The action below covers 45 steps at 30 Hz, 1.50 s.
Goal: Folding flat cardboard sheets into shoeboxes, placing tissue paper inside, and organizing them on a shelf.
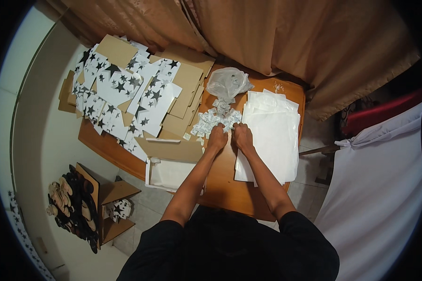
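A loose heap of small white sachets lies on the wooden table, spilling from the mouth of a clear plastic bag. At the near edge of this heap my left hand has its fingers curled into a pinch. Close beside it, my right hand also pinches, over the left edge of a stack of white paper sheets. Both hands seem to grip sachets, though the fingertips partly hide them. Below my left hand stands an open white box with its brown lid raised.
Star-printed white and brown cardboard pieces pile up on the table's left. A shoe rack stands at lower left. Brown curtains hang behind the table; white cloth drapes at right.
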Motion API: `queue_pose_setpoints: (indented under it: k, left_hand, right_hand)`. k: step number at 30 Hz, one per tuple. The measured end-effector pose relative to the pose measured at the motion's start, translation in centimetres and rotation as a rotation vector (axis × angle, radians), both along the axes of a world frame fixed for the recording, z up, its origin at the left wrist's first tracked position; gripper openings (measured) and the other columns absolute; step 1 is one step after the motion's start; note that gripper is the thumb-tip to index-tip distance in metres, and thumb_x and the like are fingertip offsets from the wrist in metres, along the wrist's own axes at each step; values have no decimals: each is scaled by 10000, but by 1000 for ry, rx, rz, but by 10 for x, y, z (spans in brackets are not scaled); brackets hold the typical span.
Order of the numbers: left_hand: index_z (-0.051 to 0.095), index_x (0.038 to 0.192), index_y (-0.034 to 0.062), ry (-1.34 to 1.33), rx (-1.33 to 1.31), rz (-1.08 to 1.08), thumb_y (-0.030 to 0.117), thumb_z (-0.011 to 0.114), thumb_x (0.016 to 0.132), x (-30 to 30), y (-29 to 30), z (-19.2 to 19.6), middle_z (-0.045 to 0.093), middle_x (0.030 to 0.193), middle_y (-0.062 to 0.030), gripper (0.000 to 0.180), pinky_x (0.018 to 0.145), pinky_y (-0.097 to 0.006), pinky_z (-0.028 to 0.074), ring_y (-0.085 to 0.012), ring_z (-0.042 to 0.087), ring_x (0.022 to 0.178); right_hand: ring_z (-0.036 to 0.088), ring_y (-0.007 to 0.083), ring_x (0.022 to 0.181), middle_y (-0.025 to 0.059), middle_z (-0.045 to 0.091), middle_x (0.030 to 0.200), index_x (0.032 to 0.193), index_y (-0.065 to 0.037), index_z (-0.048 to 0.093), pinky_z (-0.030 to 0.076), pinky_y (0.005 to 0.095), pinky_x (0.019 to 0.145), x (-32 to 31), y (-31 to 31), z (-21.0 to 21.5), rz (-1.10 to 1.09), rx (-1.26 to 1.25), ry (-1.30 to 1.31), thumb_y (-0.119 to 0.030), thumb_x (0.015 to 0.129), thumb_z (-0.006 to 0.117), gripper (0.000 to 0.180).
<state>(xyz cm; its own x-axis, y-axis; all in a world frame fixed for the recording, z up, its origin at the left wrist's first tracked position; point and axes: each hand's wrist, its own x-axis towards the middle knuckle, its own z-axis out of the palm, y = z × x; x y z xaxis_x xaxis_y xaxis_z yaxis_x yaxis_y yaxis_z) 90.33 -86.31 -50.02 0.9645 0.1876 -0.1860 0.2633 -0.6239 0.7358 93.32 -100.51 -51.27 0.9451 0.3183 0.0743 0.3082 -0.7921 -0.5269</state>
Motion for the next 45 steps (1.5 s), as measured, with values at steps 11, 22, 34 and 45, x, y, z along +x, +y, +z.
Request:
queue_pose_setpoints:
  k: [11, 22, 34, 45]
  left_hand:
    - [661, 1136, -69, 27, 25, -93, 43, 647, 854, 34, -3, -60, 674, 1132, -288, 303, 928, -448, 528, -408, 655, 1080]
    - [619, 1146, -52, 3, -231, -45, 105, 574, 907, -2, -27, 12, 687, 1068, -284, 290, 876, -439, 530, -422, 669, 991]
    - [609, 1044, -11, 245, -713, 71, 50, 689, 943, -189, 52, 88, 629, 867, -50, 143, 609, -226, 572, -101, 672, 749]
    - [642, 975, -16, 164, -495, 60, 4, 702, 896, -235, 154, 42, 683, 883, -73, 100, 664, -261, 587, -123, 687, 771]
  right_hand:
    - [590, 291, 959, 101, 692, 906, 896, -83, 696, 392, 453, 778, 20, 21, -31, 9, -265, -126, -197, 812, 694, 142]
    - [643, 386, 950, 221, 672, 981, 1087, 25, 685, 504, 435, 867, -34, 6, 29, -245, 292, 85, -100, 905, 592, 240]
    - [644, 96, 728, 42, 681, 822, 1082, -5, 667, 523, 252, 652, -166, 7, 66, 175, 701, 680, -70, 961, 635, 141]
    - [711, 157, 757, 84, 670, 824, 1075, 56, 613, 591, 273, 665, -206, 109, 51, 151, 673, 761, -45, 978, 619, 139]
